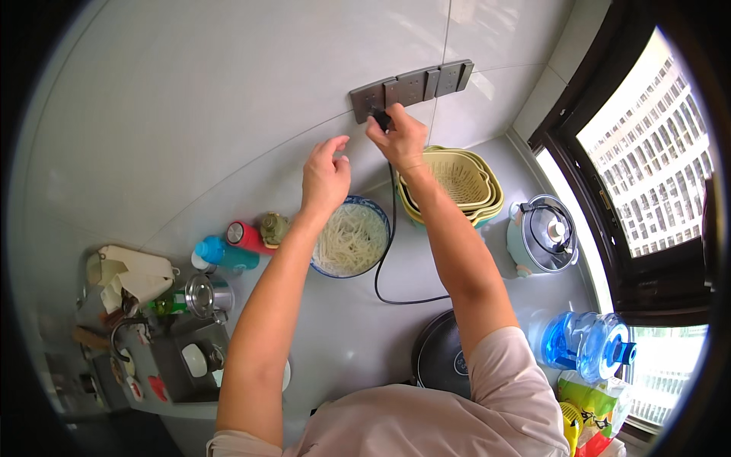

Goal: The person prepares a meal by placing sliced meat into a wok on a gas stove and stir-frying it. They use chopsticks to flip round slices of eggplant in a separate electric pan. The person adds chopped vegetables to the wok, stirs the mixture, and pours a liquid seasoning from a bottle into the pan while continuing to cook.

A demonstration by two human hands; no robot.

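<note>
My right hand [404, 132] grips a black power plug [379, 117] at the left end of a row of grey wall sockets [412, 87]. Whether its pins are inside the socket is hidden. From the plug a black cord [378, 274] hangs down and curves across the countertop toward a round black pan-like appliance [438, 354], partly covered by my right arm. My left hand [328, 176] is raised in front of the wall, holding nothing, its fingers bent and apart. Below it stands a blue-rimmed bowl [351, 239] of pale shredded strips.
Nested colanders [457, 177] stand right of the bowl, and a lidded pot [542, 234] sits by the window. A large blue water jug [585, 345] is at the right. Bottles [228, 254] and a sink [194, 360] lie left.
</note>
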